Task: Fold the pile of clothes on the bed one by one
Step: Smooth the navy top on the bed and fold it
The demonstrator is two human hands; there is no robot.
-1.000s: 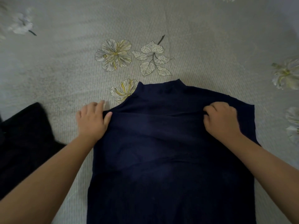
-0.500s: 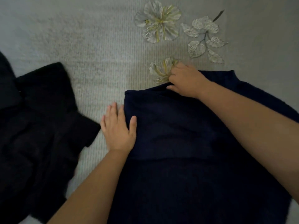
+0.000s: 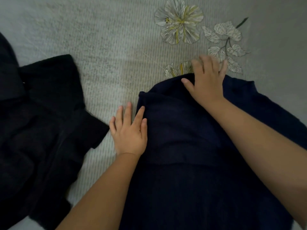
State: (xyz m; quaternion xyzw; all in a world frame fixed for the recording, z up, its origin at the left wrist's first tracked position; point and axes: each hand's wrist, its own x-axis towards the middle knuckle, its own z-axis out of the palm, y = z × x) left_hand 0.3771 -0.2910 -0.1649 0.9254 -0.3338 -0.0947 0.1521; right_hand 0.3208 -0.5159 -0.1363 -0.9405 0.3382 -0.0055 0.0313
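A dark navy sweater lies spread on the bed, with a folded flap across its upper part. My left hand lies flat at the sweater's left edge, fingers straight, partly on the fabric and partly on the bedspread. My right hand rests with spread fingers on the sweater's top edge near the collar, its fingertips reaching past onto the bedspread. My right forearm crosses over the garment and hides part of it.
A pile of black clothes lies on the left, a hand's width from my left hand. The pale ribbed bedspread carries flower and leaf prints beyond the sweater.
My right hand crossed from the sweater's right shoulder to its top left, carrying fabric over, then uncurled and now lies flat. The view shifted left, bringing the black pile in.
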